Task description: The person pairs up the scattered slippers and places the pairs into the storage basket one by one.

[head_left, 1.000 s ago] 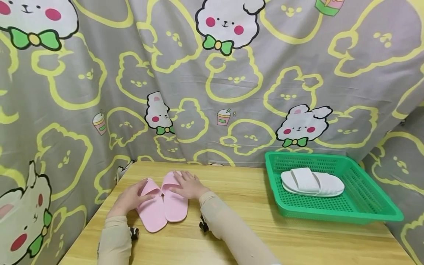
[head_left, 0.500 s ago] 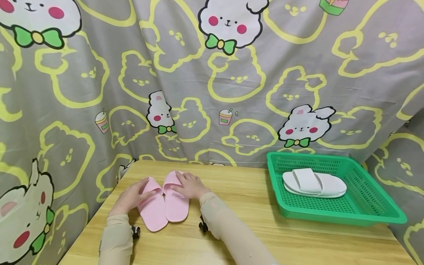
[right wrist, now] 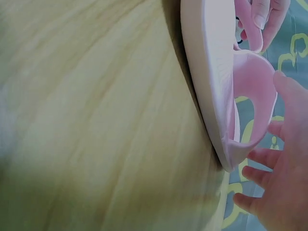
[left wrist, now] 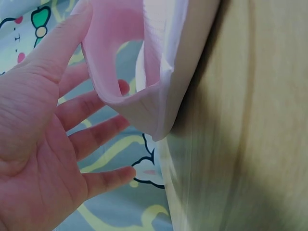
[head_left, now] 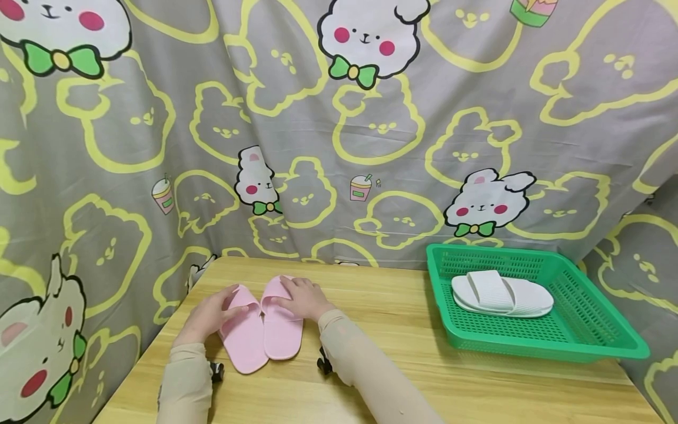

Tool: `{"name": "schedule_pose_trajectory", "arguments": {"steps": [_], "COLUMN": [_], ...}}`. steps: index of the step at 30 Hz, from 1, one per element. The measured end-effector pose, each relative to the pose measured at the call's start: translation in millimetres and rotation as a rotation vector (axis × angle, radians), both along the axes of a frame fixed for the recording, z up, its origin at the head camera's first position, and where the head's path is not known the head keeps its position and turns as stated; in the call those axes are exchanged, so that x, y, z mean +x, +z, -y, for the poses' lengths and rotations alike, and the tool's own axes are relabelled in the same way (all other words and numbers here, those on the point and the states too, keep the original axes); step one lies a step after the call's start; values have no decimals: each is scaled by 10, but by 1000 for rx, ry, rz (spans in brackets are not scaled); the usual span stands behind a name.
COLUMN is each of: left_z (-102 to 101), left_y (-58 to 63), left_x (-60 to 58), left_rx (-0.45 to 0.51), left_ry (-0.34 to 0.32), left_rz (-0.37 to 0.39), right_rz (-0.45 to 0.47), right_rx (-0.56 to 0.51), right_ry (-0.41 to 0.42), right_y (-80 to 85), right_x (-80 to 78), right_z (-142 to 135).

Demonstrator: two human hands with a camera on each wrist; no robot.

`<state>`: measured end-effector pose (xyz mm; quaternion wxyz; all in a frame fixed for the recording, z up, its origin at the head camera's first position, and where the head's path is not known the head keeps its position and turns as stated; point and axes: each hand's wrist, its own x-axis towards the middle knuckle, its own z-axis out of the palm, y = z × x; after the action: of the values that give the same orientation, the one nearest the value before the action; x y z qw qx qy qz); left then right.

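Note:
In the head view, two pink slippers lie side by side on the wooden table, straps at the far end: a left one (head_left: 245,347) and a right one (head_left: 283,337). My left hand (head_left: 205,318) is at the left slipper's outer side, thumb over its strap. In the left wrist view its thumb touches the strap (left wrist: 108,62) and the other fingers are spread out beside it. The right hand (head_left: 304,299) reaches over the right slipper's strap. In the right wrist view its thumb touches the strap edge (right wrist: 262,86), the other fingers extended and apart.
A green perforated basket (head_left: 535,347) stands at the right of the table, with white slippers (head_left: 500,293) in it. A grey curtain (head_left: 307,129) with yellow outlines and rabbits hangs behind and at the sides. Wooden tabletop (head_left: 381,330) lies between the pink slippers and basket.
The pink slippers have shifted very slightly toward the person since half a second ago. Both hands stay at the straps, almost in place. The whole head view moved a little earlier.

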<state>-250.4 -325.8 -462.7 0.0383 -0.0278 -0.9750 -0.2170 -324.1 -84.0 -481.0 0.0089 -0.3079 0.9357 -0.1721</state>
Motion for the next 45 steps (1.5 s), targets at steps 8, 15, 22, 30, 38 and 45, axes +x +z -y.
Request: {"name": "schedule_pose_trajectory", "arguments": {"steps": [8,15,22,30,38,45], "left_z": [-15,-9,17,42,80,95], "left_y": [21,20,16,39,48,81], "left_x": [-9,-16,-15,-9,-11,3], "left_rx": [-4,-2,-8,15,29,48], "left_ry": [-2,8,3,22,21,36], "left_rz": [-19,-21,-59,-63,-95,-103], "right_rz": [-66,-45,-9,-5,-22,-22], "right_rx": [16,-37,-73,-101,-99,-133], "right_ry": [27,40,41,38,5,-60], "right_y": [-43,-23,3,23,66,89], "right_x": [-36,-33,-28,-10,14,25], "right_z": [23,-23,-79,-177,-293,-379]}}
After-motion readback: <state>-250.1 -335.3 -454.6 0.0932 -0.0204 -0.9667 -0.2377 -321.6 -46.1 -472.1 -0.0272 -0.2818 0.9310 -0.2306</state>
